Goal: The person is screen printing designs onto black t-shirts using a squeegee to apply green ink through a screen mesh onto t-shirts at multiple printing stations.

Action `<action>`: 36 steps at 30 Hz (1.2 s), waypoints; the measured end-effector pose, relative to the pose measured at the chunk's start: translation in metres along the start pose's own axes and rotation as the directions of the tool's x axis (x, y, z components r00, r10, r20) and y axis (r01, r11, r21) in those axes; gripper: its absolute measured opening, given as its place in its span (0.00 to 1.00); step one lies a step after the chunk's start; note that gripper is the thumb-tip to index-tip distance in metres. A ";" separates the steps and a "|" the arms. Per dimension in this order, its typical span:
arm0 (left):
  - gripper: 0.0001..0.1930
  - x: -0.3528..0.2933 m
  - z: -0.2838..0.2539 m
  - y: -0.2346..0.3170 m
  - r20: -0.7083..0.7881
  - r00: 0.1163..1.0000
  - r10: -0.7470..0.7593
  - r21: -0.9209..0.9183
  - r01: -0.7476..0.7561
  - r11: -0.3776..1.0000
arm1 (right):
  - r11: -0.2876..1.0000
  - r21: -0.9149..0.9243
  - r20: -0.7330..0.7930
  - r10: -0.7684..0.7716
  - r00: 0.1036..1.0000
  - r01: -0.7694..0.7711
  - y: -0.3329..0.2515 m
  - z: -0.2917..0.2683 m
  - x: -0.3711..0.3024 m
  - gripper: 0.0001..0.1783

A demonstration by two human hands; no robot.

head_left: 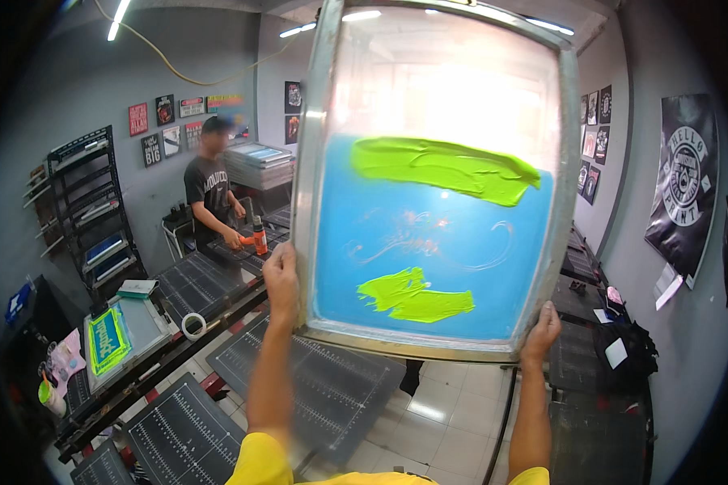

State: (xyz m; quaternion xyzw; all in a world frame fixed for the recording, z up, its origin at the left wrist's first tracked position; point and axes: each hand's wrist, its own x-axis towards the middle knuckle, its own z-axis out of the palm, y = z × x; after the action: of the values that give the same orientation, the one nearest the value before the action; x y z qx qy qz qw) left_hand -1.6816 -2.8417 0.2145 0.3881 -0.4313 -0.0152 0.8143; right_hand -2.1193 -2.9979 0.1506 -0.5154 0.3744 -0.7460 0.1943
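I hold a silk-screen printing frame (412, 346) upright in front of me, raised above the tables. Its metal border surrounds a mesh with a blue coating (477, 242) on the lower part, and light shines through the clear upper part. A thick band of neon green ink (445, 167) crosses the mesh, and a smeared green patch (416, 301) lies lower down. Between them a faint open design with curling lines shows. My left hand (281, 279) grips the lower left side; my right hand (540, 331) grips the lower right corner. Fingers behind the frame are partly hidden.
Black printing platens (315, 380) with white rulings surround me. Left, another screen (109, 339) with green ink lies beside a tape roll (193, 325). A co-worker (210, 190) stands near an orange-and-black bottle (260, 236). A shelf rack (89, 202) stands far left; a black bag (629, 349) lies right.
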 end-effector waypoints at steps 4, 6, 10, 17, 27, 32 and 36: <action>0.15 0.025 0.039 -0.016 0.006 0.999 -0.044 0.029 0.044 0.999 | 0.999 0.047 -0.086 0.027 0.996 -0.023 0.048 -0.004 0.041 0.24; 0.14 0.014 0.065 -0.018 0.046 0.994 -0.102 0.009 0.102 0.995 | 0.988 0.082 -0.084 0.136 0.987 -0.130 0.063 -0.018 0.051 0.24; 0.12 -0.024 0.108 -0.046 0.146 0.977 -0.156 0.011 0.156 0.988 | 0.987 0.006 -0.074 0.159 0.984 -0.159 0.136 -0.092 0.072 0.25; 0.13 -0.102 0.144 -0.116 0.204 0.940 -0.273 0.174 0.240 0.955 | 0.914 -0.023 -0.183 0.394 0.901 -0.405 0.231 -0.144 0.027 0.28; 0.14 -0.147 0.225 -0.245 0.032 0.884 -0.466 0.297 0.437 0.849 | 0.832 -0.188 0.061 0.540 0.839 -0.522 0.350 -0.117 0.086 0.26; 0.15 -0.152 0.239 -0.293 -0.135 0.848 -0.512 0.379 0.522 0.764 | 0.762 -0.364 0.205 0.626 0.752 -0.535 0.419 -0.066 0.151 0.25; 0.16 -0.157 0.230 -0.310 -0.280 0.844 -0.457 0.406 0.535 0.741 | 0.741 -0.448 0.338 0.658 0.672 -0.500 0.465 -0.016 0.183 0.25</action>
State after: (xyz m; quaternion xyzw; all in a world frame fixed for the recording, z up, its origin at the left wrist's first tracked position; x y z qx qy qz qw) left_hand -1.8480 -3.1444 -0.0188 0.6738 -0.2349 -0.0959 0.6940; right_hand -2.2505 -3.4156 -0.0908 -0.5580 0.5754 -0.4220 0.4237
